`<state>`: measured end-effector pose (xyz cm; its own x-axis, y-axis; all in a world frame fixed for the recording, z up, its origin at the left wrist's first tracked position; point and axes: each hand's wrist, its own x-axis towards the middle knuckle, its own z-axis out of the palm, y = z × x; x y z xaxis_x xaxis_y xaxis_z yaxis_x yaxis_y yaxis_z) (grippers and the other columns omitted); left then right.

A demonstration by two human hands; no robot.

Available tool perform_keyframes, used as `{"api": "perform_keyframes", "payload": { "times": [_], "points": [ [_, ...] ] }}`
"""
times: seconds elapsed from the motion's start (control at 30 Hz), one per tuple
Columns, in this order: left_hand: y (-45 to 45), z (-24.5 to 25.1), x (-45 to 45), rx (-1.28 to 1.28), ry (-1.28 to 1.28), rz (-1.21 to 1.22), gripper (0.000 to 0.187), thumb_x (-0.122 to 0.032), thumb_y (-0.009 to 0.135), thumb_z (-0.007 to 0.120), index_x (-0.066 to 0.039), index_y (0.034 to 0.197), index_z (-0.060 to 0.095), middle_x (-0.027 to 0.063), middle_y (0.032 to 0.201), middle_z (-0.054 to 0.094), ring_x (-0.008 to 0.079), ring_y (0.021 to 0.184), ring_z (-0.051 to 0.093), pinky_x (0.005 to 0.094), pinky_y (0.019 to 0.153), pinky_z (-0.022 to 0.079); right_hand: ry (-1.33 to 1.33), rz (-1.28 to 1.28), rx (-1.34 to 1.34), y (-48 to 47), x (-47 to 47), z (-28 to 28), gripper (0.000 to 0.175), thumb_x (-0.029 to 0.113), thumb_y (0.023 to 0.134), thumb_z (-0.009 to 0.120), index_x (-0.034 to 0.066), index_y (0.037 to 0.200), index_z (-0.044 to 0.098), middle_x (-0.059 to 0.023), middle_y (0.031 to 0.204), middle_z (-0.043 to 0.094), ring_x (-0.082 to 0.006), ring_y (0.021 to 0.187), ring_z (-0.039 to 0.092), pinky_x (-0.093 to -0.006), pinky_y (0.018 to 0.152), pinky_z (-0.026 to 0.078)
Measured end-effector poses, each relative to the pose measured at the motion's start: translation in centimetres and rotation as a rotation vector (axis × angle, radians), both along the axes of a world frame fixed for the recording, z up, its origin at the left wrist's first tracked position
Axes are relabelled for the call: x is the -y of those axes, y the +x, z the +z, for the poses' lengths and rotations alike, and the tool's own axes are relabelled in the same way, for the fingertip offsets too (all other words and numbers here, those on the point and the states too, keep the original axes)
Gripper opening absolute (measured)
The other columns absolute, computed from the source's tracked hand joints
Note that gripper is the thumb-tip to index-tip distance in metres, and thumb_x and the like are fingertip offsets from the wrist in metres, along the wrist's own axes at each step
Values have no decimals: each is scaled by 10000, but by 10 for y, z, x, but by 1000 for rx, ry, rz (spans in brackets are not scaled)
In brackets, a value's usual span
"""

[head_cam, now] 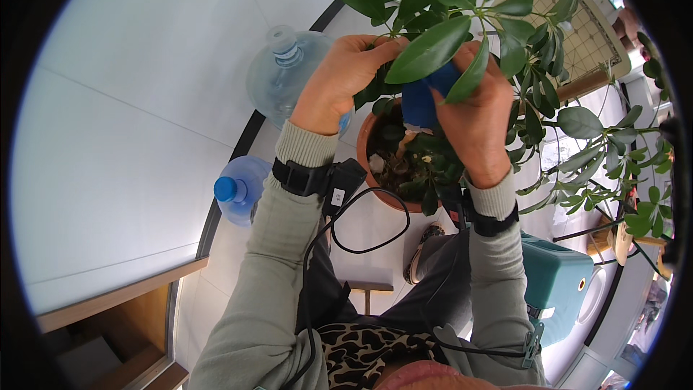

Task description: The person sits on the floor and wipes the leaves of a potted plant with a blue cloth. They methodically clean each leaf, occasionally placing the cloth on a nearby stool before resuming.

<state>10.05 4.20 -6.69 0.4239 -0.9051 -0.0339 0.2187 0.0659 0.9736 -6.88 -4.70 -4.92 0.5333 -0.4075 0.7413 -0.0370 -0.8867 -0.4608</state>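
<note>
A leafy potted plant (433, 49) grows from a round terracotta-coloured pot (364, 143). My left hand (352, 67) is raised among the leaves beside its stem, thumb and index finger pinched together; what lies between them cannot be made out. On the stem's other side my right hand (479, 114) holds a blue cloth (419, 105), partly covered by a big green leaf. Below the cloth the brown stem (403, 146) runs down into the soil. Leaves hide several fingertips of both hands.
A large clear water bottle (270, 78) and a smaller blue-capped one (238, 189) stand by the white panel at left. A teal box (557, 281) is at lower right. Behind the plant is a patterned tabletop (590, 32). A black cable (373, 189) loops from my left wrist strap.
</note>
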Motion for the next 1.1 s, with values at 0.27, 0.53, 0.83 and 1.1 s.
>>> {"api": "perform_keyframes", "payload": {
  "times": [0.27,0.53,0.83,1.1],
  "points": [
    [-9,6,3,56,21,72,280,-212,973,668,31,1092,739,29,883,719,77,744,639,226,671,503,-49,-59,-114,4,-2,-13,265,-12,806,725,40,1066,713,-133,918,664,-313,820,657,-371,729,527],
    [9,14,-7,-21,-99,-106,335,-267,1007,636,9,1186,699,39,981,733,90,816,700,229,710,568,21,-24,-53,-23,2,16,266,65,804,806,14,1048,715,-121,875,722,-232,741,698,-328,706,549],
    [26,5,-11,271,-10,-37,344,-265,1014,627,-2,1224,699,22,956,711,94,859,657,234,729,526,269,-197,107,-41,15,33,282,116,840,824,-36,1056,726,-70,834,718,-88,732,606,-265,691,523],
    [16,12,-13,580,-19,255,372,-225,949,694,28,1221,670,95,956,748,103,838,660,251,737,488,99,-187,12,-36,18,31,331,103,772,813,-28,1063,727,-218,919,704,-366,779,682,-377,712,547]
  ]
}}
